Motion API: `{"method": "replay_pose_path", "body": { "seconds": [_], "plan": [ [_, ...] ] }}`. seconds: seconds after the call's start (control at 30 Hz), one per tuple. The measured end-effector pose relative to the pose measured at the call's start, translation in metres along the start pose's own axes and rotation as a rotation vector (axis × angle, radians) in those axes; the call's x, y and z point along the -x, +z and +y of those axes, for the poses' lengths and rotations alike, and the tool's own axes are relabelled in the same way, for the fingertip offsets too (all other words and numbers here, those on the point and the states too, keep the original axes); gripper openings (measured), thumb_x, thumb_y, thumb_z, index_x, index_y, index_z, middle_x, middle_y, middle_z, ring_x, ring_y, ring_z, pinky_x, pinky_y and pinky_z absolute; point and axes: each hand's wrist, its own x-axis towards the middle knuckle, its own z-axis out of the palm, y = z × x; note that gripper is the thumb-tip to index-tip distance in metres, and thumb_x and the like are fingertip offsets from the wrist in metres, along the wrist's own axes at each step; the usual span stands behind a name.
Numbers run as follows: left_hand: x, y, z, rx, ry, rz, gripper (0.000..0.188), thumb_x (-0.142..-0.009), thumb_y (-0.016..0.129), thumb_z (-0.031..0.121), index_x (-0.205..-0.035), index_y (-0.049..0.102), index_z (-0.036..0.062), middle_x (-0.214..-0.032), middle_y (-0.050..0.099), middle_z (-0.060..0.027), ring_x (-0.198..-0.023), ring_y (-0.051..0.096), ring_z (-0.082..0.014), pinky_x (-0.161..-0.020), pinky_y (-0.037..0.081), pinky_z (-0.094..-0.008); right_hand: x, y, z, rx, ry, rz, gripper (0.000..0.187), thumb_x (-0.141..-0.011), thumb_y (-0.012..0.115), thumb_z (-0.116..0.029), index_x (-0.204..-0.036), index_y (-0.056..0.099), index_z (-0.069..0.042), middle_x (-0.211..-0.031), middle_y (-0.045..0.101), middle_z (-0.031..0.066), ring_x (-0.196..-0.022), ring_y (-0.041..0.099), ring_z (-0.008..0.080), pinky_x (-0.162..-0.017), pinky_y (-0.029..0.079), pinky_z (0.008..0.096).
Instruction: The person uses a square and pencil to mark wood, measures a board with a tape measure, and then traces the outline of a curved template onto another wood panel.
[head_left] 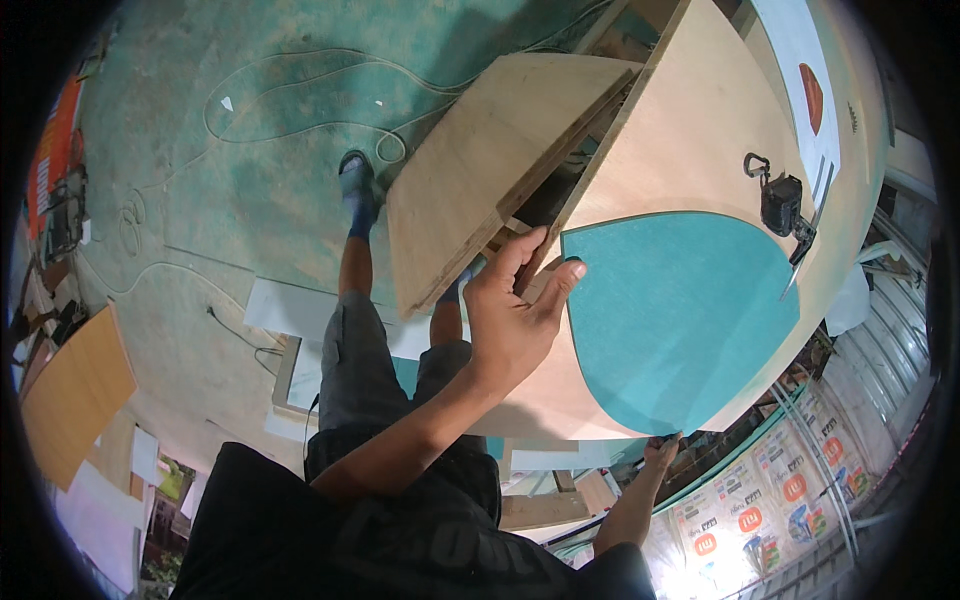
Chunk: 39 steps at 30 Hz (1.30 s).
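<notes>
A teal sheet (680, 310) with a rounded outline lies on the pale plywood tabletop (690, 165). My left hand (512, 310) is at the left edge of the tabletop, thumb and index finger spread apart. Its thumb tip reaches the sheet's left corner, while the index fingertip is by the plywood edge; the other fingertips are hidden. At the near edge of the sheet, my right hand (662, 452) has its fingers closed on the rim, small and partly hidden in this view.
A black clip-on device with a carabiner (780, 205) lies beyond the sheet, next to a white panel (800, 80). A plywood box (480, 170) leans under the tabletop's left side. Loose cord (290, 130) trails across the green floor. Boards (85, 385) stand at far left.
</notes>
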Motion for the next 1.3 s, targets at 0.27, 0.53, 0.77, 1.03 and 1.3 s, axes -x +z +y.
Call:
{"method": "replay_pose_path", "body": {
  "seconds": [0.27, 0.53, 0.77, 1.03, 1.3],
  "plan": [
    [0.003, 0.006, -0.007, -0.019, 0.056, 0.015, 0.035, -0.085, 0.078, 0.008, -0.114, 0.063, -0.0043, -0.089, 0.068, -0.0062, -0.077, 0.056, -0.0067, -0.068, 0.047, -0.0208, -0.014, 0.009, 0.026, -0.026, -0.051, 0.071, 0.028, -0.098, 0.050, -0.040, -0.093, 0.055, -0.013, -0.083, 0.055, -0.0019, -0.059, 0.044, 0.0136, -0.050, 0.035, 0.0326],
    [0.002, -0.001, -0.001, -0.033, 0.039, -0.025, 0.043, -0.084, 0.078, 0.008, -0.119, 0.059, -0.0065, -0.104, 0.069, -0.0203, -0.101, 0.069, -0.0218, -0.090, 0.056, -0.0316, -0.018, -0.003, 0.011, 0.212, -0.172, 0.181, 0.043, -0.094, 0.056, -0.038, -0.122, 0.055, -0.006, -0.117, 0.061, 0.0095, -0.091, 0.061, 0.0240, -0.070, 0.050, 0.0393],
    [0.000, 0.000, 0.004, -0.003, 0.049, 0.019, 0.048, -0.085, 0.078, 0.009, -0.126, 0.057, -0.0032, -0.083, 0.064, -0.0082, -0.078, 0.058, -0.0089, -0.068, 0.045, -0.0221, -0.008, 0.025, 0.015, 0.402, -0.191, 0.307, 0.045, -0.095, 0.052, -0.040, -0.126, 0.054, -0.007, -0.127, 0.058, 0.0115, -0.109, 0.060, 0.0304, -0.086, 0.054, 0.0461],
    [-0.002, 0.001, 0.004, 0.072, 0.054, 0.049, 0.043, -0.085, 0.078, 0.010, -0.123, 0.061, -0.0014, -0.078, 0.066, -0.0042, -0.070, 0.057, -0.0047, -0.062, 0.043, -0.0180, -0.008, 0.004, 0.020, 0.689, -0.442, 0.215, 0.043, -0.098, 0.048, -0.041, -0.130, 0.050, -0.012, -0.129, 0.056, 0.0110, -0.113, 0.057, 0.0290, -0.085, 0.055, 0.0485],
    [-0.002, 0.004, -0.001, 0.104, 0.093, 0.078, 0.034, -0.085, 0.077, 0.004, -0.117, 0.066, -0.0025, -0.090, 0.070, -0.0076, -0.083, 0.065, -0.0082, -0.073, 0.052, -0.0212, 0.002, 0.027, 0.021, 0.375, -0.285, 0.216, 0.044, -0.098, 0.049, -0.040, -0.131, 0.049, -0.011, -0.130, 0.056, 0.0116, -0.113, 0.059, 0.0291, -0.087, 0.055, 0.0449]
  ]
}}
